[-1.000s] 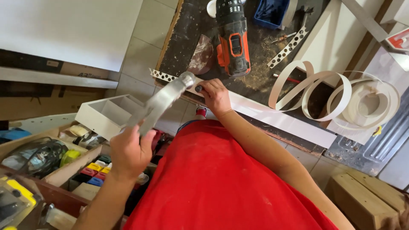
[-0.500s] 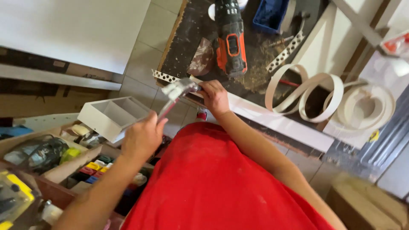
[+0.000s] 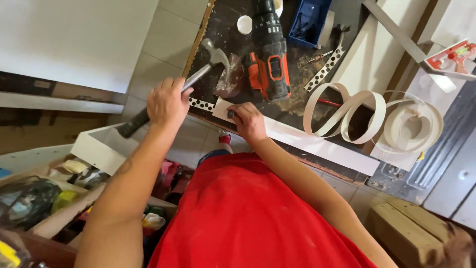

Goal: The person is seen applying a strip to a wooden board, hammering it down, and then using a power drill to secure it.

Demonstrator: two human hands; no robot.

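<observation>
Hammer (image 3: 198, 69), gripped mid-handle in the left hand (image 3: 166, 101), is raised over the dark bench (image 3: 223, 30). Right hand (image 3: 248, 121) pinches a small dark punch (image 3: 230, 114) against the white panel (image 3: 317, 141). A skewed blow could hit those fingers or mar the panel.

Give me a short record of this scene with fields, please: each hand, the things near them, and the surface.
left hand: grips a hammer by its shaft, head raised over the bench
right hand: presses on a white panel at the bench edge
near the hands: perforated metal strip, orange and black cordless drill, sanding block
farther right: coiled white edge banding
surface: dark workbench with sawdust
</observation>
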